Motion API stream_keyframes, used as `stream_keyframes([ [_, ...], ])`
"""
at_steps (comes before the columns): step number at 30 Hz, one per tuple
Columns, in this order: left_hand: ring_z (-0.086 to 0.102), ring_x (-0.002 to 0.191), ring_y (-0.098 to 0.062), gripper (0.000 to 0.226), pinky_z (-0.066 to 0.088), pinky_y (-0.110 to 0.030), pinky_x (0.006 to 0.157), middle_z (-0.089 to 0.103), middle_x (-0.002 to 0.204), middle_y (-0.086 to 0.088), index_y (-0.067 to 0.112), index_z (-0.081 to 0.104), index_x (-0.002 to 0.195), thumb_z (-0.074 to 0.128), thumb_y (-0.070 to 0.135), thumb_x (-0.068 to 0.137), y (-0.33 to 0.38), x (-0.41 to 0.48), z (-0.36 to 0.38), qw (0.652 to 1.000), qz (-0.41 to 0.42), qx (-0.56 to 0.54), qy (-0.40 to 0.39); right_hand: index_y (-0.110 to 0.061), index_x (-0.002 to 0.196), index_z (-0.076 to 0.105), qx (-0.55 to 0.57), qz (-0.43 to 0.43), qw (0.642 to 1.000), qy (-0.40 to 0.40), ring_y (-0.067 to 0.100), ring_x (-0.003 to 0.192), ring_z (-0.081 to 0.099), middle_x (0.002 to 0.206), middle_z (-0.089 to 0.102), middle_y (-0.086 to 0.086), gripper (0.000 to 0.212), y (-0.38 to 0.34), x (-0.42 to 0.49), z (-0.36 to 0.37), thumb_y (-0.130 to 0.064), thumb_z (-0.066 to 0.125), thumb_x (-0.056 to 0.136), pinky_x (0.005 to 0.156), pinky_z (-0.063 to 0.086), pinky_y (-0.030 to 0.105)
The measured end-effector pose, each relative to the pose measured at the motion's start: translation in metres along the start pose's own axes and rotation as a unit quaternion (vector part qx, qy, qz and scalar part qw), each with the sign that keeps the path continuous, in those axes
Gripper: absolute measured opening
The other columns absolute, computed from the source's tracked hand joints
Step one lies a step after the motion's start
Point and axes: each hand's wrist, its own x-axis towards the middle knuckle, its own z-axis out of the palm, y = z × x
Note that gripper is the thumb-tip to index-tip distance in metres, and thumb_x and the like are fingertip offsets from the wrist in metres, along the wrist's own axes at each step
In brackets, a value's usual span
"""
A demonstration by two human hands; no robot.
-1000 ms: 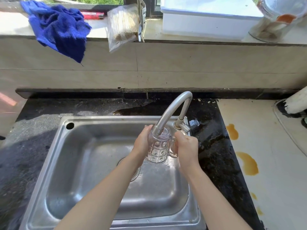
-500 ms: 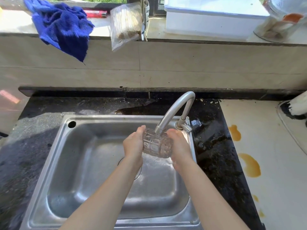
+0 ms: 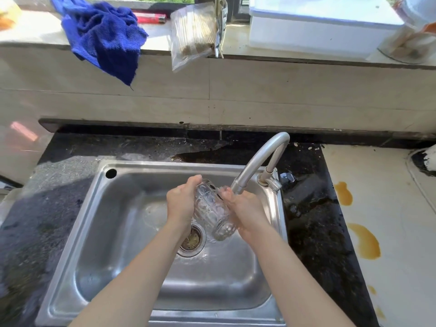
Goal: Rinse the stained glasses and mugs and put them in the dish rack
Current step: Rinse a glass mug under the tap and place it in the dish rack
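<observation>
Both hands are wrapped round a clear glass mug [image 3: 213,213] with a cut pattern, holding it in the air over the sink [image 3: 113,232]; the left hand [image 3: 181,204] cups its left side with the fingers curled over the far end; the right hand [image 3: 245,213] grips its right side, fingers bent round the glass and wet with running water. The mug is tipped well off upright; its long axis runs from the far end, just under the mouth of the tap [image 3: 259,161], down toward the near end, which leans a little to the right and hangs just above the drain [image 3: 191,241]; I cannot tell which end is the mouth, and the handle is hidden by the hands. The tap stands at the sink's far right corner and arches left over the basin; its spout ends just beside the right fingers.

The sink is set in a dark stone table [image 3: 311,232], wet along the sink's right edge; further right lies a pale surface with orange stains [image 3: 364,241]. Above the back wall runs a window ledge [image 3: 35,36]; a blue cloth [image 3: 106,38] hangs over its front edge at the left; a red lighter [image 3: 151,18] lies behind it; a clear plastic bag [image 3: 192,36] droops over the edge near the middle; a white box [image 3: 318,27] sits to the right.
</observation>
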Motion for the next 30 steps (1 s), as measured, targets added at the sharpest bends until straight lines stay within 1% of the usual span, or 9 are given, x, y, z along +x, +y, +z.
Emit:
stream_keyframes([
  [5,0.061,0.066,-0.028,0.052,0.052,-0.036,0.068,0.063,0.076,-0.013,0.007,0.064,0.089,0.079,0.036,0.049,-0.008,0.001,-0.006,0.981,-0.161,-0.098,-0.050,-0.015,0.092,0.071,-0.125,-0.113,0.985,0.024,0.012,0.087,0.065,0.082,0.067,-0.011,0.013,0.001,-0.007,0.011,-0.009,0.064,0.083,0.085,0.053,0.033],
  [7,0.061,0.059,-0.026,0.044,0.052,-0.031,0.059,0.062,0.074,-0.012,0.004,0.061,0.097,0.072,0.035,0.066,-0.010,0.000,-0.008,0.972,-0.187,-0.120,-0.081,-0.014,0.087,0.075,-0.162,-0.143,0.976,0.012,0.003,0.087,0.063,0.083,0.066,-0.016,0.011,0.001,-0.009,0.012,-0.012,0.065,0.083,0.085,0.050,0.024],
  [9,0.063,0.054,-0.025,0.031,0.053,-0.028,0.053,0.065,0.069,-0.013,0.000,0.064,0.091,0.057,0.030,0.085,-0.011,0.002,-0.009,0.959,-0.208,-0.149,-0.121,-0.011,0.075,0.074,-0.199,-0.187,0.962,0.004,0.012,0.088,0.067,0.083,0.071,-0.006,0.016,0.004,-0.010,0.011,-0.021,0.064,0.082,0.087,0.053,0.035],
  [12,0.062,0.050,-0.023,0.033,0.052,-0.026,0.051,0.065,0.061,-0.011,0.002,0.064,0.078,0.052,0.030,0.089,-0.010,0.002,-0.005,0.952,-0.226,-0.147,-0.147,0.005,0.065,0.060,-0.193,-0.276,0.941,0.029,0.037,0.067,0.060,0.063,0.062,0.020,0.042,0.007,-0.015,0.012,-0.034,0.058,0.080,0.066,0.053,0.049],
  [15,0.064,0.051,-0.025,0.025,0.054,-0.028,0.051,0.066,0.064,-0.012,0.004,0.063,0.081,0.056,0.026,0.087,-0.010,-0.001,-0.001,0.943,-0.280,-0.103,-0.146,-0.008,0.049,0.039,-0.180,-0.302,0.935,0.044,0.016,0.044,0.034,0.042,0.038,-0.002,0.049,0.003,-0.015,0.007,-0.023,0.063,0.088,0.045,0.032,0.031],
  [18,0.065,0.048,-0.022,0.024,0.054,-0.025,0.048,0.067,0.060,-0.009,0.005,0.065,0.074,0.052,0.020,0.088,-0.012,-0.005,0.005,0.944,-0.282,-0.032,-0.168,-0.024,0.040,0.025,-0.166,-0.248,0.953,0.044,0.005,0.041,0.017,0.038,0.021,-0.013,0.063,0.000,-0.012,-0.002,-0.011,0.060,0.091,0.047,0.016,0.026],
  [21,0.059,0.042,-0.017,0.034,0.048,-0.018,0.044,0.061,0.054,-0.005,0.010,0.060,0.066,0.045,0.025,0.092,-0.008,-0.016,0.014,0.954,-0.242,0.004,-0.178,-0.024,0.039,0.021,-0.144,-0.173,0.970,0.091,0.005,0.038,0.014,0.039,0.018,-0.012,0.065,0.002,-0.007,-0.009,-0.015,0.058,0.091,0.046,0.014,0.025],
  [26,0.060,0.079,-0.018,0.037,0.045,-0.037,0.082,0.067,0.082,0.000,0.017,0.066,0.082,0.042,0.045,0.088,-0.012,-0.023,0.031,0.983,-0.093,0.129,-0.088,-0.006,0.061,0.031,-0.098,-0.114,0.979,0.141,0.013,0.046,0.023,0.050,0.025,-0.001,0.040,0.015,-0.008,-0.015,-0.024,0.047,0.094,0.049,0.020,0.029],
  [30,0.050,0.070,-0.014,0.044,0.041,-0.037,0.075,0.056,0.075,0.006,0.011,0.055,0.082,0.026,0.042,0.095,-0.018,-0.045,0.037,0.967,0.190,0.167,-0.039,-0.019,0.057,0.027,-0.074,-0.114,0.979,0.154,0.014,0.045,0.021,0.050,0.024,0.000,0.041,0.013,-0.011,-0.016,-0.022,0.041,0.095,0.048,0.019,0.029],
])
